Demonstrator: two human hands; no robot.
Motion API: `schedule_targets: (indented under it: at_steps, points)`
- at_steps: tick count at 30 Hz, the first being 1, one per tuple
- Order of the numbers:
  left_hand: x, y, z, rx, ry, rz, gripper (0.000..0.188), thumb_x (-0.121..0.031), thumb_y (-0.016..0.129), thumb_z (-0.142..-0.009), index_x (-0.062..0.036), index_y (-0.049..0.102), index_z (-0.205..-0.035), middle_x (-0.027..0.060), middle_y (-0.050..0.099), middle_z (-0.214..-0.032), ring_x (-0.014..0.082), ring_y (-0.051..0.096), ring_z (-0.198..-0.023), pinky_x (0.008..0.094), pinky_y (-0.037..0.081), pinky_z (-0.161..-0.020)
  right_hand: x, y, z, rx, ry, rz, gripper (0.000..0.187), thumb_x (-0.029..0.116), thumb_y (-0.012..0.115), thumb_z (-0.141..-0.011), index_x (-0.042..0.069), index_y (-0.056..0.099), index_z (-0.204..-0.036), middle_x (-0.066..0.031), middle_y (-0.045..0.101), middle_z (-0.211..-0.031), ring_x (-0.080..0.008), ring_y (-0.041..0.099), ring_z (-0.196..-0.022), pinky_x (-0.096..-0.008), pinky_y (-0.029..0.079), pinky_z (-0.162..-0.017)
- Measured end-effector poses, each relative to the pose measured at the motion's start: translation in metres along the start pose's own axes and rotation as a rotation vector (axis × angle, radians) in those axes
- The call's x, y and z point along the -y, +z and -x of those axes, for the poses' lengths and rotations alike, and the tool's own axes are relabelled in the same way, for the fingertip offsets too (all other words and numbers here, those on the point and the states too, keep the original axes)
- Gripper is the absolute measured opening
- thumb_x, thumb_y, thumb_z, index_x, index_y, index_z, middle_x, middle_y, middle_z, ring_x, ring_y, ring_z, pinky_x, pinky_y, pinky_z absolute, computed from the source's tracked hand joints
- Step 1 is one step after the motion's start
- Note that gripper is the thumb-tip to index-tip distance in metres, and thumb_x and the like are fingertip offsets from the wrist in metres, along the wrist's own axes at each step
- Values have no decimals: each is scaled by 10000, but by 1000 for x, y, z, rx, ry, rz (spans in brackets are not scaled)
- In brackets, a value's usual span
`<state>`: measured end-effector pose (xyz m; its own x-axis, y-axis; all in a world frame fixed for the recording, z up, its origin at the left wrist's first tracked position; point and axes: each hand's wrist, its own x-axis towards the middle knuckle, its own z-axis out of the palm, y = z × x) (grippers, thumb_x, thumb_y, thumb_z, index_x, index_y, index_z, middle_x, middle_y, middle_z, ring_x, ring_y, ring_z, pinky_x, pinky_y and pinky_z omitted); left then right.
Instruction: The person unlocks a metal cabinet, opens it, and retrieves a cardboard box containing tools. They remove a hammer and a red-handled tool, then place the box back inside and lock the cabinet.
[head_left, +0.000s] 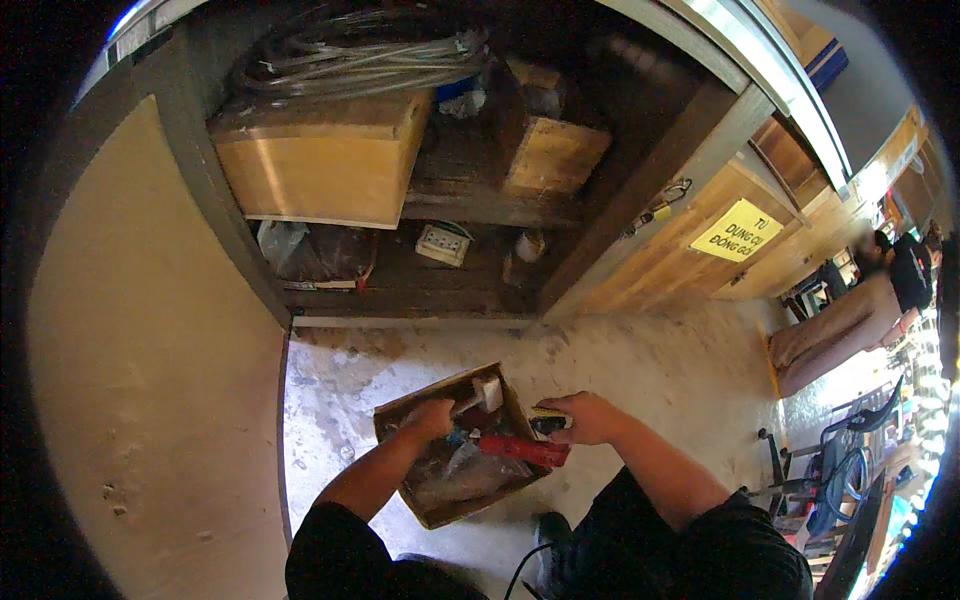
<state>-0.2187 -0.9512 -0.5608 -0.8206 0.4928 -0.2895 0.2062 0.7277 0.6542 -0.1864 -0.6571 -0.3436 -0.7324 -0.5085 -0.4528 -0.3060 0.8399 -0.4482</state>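
On the floor in front of me is an open box [427, 518] with brown edges, holding clear plastic and other small items. My left hand [430, 418] reaches over its left side, fingers curled; what they grip, if anything, I cannot make out. Beside them stands a whitish piece [491, 394]. My right hand [588, 417] is just past the box's right edge, closed on a small black object with a yellow edge [549, 423], whose kind is unclear. Just below that hand, a long red object [523, 450] lies across the box's right rim.
An open wooden cabinet stands ahead, with a wooden box [310, 170], coiled clear tubing [370, 65], a smaller box [556, 155] and a power socket block [442, 245]. Its door [150, 350] swings out at left. A person [850, 320] and a chair [840, 450] are at right.
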Motion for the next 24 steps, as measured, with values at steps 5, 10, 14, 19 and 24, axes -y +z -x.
schedule_targets:
  at_steps: [5,10,14,19,24]
  points:
    - [-6,-2,-13,193,-39,-60,368,-161,611,-747,-18,635,-1085,250,660,-1053,433,632,-1010,530,499,-869,-20,9,1,-36,-149,63,658,324,777,-742,75,584,-1319,-194,624,-1265,-374,623,-1113,-421,494,-969]
    - [46,-75,10,283,-76,106,497,-280,775,-701,-41,679,-1126,174,714,-1025,292,670,-906,438,523,-849,1,12,-9,11,-120,-90,653,188,780,-700,66,589,-1312,-190,638,-1248,-348,633,-1127,-399,486,-994]
    - [22,-144,16,67,-61,235,435,-283,777,-763,-62,668,-1121,87,690,-980,195,610,-803,346,503,-718,-10,9,17,57,5,-44,659,137,756,-668,49,590,-1300,-199,667,-1174,-354,655,-1072,-395,499,-967]
    - [40,-177,47,-225,-250,144,364,-341,730,-835,-47,664,-1039,45,591,-719,130,519,-534,316,429,-467,-4,8,13,46,-75,8,666,133,767,-666,44,589,-1301,-193,675,-1155,-346,661,-1063,-391,511,-944]
    - [75,-149,37,-55,-348,236,382,-390,702,-871,-18,650,-943,22,548,-618,123,490,-478,322,425,-473,-3,3,14,58,-49,-36,668,129,777,-671,43,585,-1306,-195,672,-1168,-349,662,-1064,-392,514,-943]
